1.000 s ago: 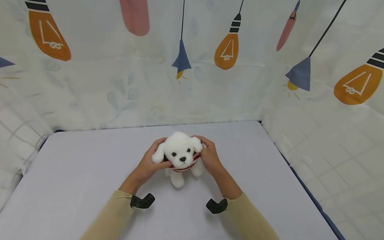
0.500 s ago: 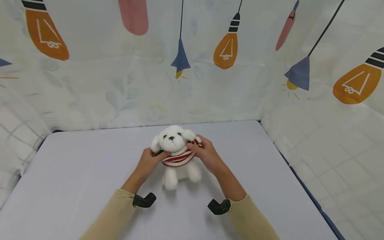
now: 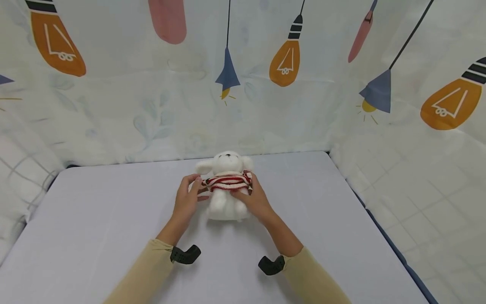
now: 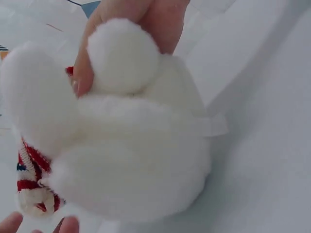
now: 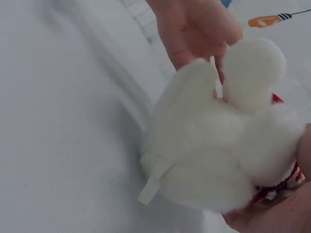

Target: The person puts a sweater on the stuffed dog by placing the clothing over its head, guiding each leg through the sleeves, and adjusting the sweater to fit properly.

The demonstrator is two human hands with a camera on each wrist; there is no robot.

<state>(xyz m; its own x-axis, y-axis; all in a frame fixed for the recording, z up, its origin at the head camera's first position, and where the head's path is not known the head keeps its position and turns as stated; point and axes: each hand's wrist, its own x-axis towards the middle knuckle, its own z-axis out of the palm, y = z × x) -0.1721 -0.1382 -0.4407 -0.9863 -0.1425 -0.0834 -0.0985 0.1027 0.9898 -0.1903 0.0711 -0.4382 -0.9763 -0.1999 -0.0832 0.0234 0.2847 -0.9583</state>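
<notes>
White toy dog (image 3: 224,207), just tipped face up, making striped shirt (image 3: 229,181) maybe easier to reach; gripped by right hand (image 3: 257,202), left hand (image 3: 185,198) loosely spread beside left sleeve (image 4: 33,185).

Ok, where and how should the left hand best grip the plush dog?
Likely the side of the striped sweater, just below the head. Bring the left hand in from the left: the right hand grips the opposite side, and the plush dog leans back, leaving the sweater exposed.
</notes>
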